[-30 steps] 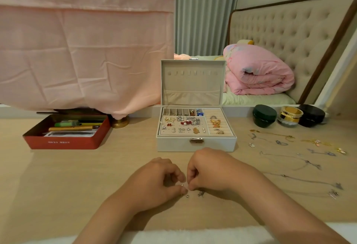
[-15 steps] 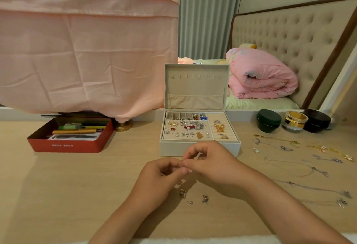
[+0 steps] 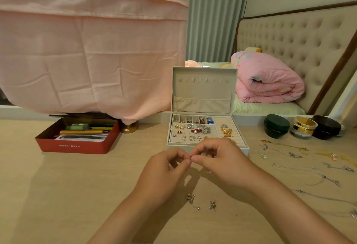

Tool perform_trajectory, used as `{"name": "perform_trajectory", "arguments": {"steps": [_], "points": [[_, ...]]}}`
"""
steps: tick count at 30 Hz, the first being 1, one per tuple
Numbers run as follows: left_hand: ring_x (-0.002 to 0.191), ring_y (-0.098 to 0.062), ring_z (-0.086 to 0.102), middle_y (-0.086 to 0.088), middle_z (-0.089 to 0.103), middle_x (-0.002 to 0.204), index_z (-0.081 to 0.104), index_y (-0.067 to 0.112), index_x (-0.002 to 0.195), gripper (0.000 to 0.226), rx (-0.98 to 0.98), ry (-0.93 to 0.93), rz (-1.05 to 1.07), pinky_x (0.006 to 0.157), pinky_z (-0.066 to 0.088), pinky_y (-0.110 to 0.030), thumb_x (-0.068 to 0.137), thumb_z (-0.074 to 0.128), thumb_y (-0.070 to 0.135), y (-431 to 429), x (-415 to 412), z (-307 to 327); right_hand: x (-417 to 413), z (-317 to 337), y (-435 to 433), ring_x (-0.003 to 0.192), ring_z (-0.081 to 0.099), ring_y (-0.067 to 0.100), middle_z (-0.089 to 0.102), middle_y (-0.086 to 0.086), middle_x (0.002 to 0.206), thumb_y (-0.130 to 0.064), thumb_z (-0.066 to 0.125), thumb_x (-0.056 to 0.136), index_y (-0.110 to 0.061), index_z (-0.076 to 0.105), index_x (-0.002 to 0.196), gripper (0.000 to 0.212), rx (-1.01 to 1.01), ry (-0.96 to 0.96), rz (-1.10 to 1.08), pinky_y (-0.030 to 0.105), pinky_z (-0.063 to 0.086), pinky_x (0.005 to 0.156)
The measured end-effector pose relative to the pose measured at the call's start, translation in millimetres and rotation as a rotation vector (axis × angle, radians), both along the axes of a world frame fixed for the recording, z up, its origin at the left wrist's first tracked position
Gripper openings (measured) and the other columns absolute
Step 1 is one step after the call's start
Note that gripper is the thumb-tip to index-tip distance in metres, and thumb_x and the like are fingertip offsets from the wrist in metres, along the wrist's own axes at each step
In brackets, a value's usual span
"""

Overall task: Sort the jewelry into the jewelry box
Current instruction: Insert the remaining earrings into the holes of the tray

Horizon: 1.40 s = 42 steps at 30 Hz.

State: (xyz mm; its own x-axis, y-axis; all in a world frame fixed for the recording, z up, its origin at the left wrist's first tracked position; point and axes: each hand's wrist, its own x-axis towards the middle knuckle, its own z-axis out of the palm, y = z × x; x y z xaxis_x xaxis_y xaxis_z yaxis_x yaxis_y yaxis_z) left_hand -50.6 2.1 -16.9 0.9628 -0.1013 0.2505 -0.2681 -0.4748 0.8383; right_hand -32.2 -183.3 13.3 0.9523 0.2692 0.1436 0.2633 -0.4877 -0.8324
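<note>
1. Both hands are now higher than one second ago. They were low over the table (image 3: 58, 186); now they are raised just in front of the front wall of the jewelry box (image 3: 202, 93).
2. The left hand (image 3: 162, 168) and the right hand (image 3: 218, 158) meet at the fingertips (image 3: 193, 159), with thumb and forefinger of each pressed together. We think a very small piece is between them, but it is hidden, so we cannot tell what they pinch.
3. Because the hands went up, we now see the small pieces under them: two small earrings (image 3: 190, 198) and a thin pin (image 3: 197, 207), lying loose on the table near the wrists.
4. The box stands open with its lid upright. Its tray already carries many small pieces, so a good part of the sorting is done.
5. Several necklaces (image 3: 286, 145) are spread on the table to the right of the box, not yet sorted.
6. In our judgement, the hands are joining or checking an earring before it goes into the tray.
</note>
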Motion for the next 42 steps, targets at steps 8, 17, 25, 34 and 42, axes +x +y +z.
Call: {"name": "perform_trajectory", "arguments": {"steps": [8,17,25,34,42], "points": [[0.110,-0.007,0.049,0.016,0.051,0.120,0.059,0.034,0.125,0.030,0.227,-0.206,0.223,0.090,0.043,-0.027,0.095,0.059,0.031,19.4,49.5,-17.2,56.4,6.4,32.4,0.088,0.054,0.003,0.060,-0.018,0.094,-0.035,0.072,0.089,-0.039,0.071,0.083,0.007,-0.309,-0.332,-0.170,0.033,0.044,0.082],[0.100,0.002,0.054,0.019,0.052,0.123,0.054,0.033,0.133,0.037,0.095,-0.171,0.167,0.087,0.051,-0.029,0.096,0.057,0.029,27.2,55.4,-36.5,72.8,-5.3,53.4,0.113,0.050,0.014,0.064,-0.014,0.109,-0.040,0.064,0.095,-0.036,0.074,0.097,0.012,-0.570,-0.445,-0.170,0.040,0.028,0.104],[0.100,0.002,0.053,0.019,0.052,0.123,0.053,0.035,0.132,0.037,0.094,-0.166,0.166,0.085,0.052,-0.027,0.096,0.056,0.029,27.0,57.8,-38.0,77.6,-6.6,57.8,0.112,0.050,0.013,0.066,-0.015,0.109,-0.039,0.060,0.097,-0.038,0.076,0.102,0.017,-0.676,-0.484,-0.100,0.038,0.029,0.097],[0.098,-0.001,0.047,0.017,0.050,0.115,0.053,0.033,0.125,0.029,0.225,-0.235,0.194,0.083,0.048,-0.023,0.096,0.057,0.032,27.7,46.6,-26.6,60.5,2.6,34.2,0.090,0.052,0.001,0.063,-0.018,0.100,-0.031,0.068,0.093,-0.036,0.076,0.098,0.011,-0.534,-0.466,-0.088,0.033,0.041,0.089],[0.080,0.001,0.057,0.018,0.063,0.085,0.066,0.035,0.091,0.008,0.471,-0.002,-0.219,0.072,0.051,-0.024,0.087,0.061,0.039,24.8,9.3,-4.5,-2.8,5.6,10.6,0.078,0.060,-0.007,0.067,-0.028,0.087,-0.038,0.068,0.091,-0.044,0.074,0.098,0.010,-0.702,-0.051,0.271,0.015,0.045,0.071]]}}
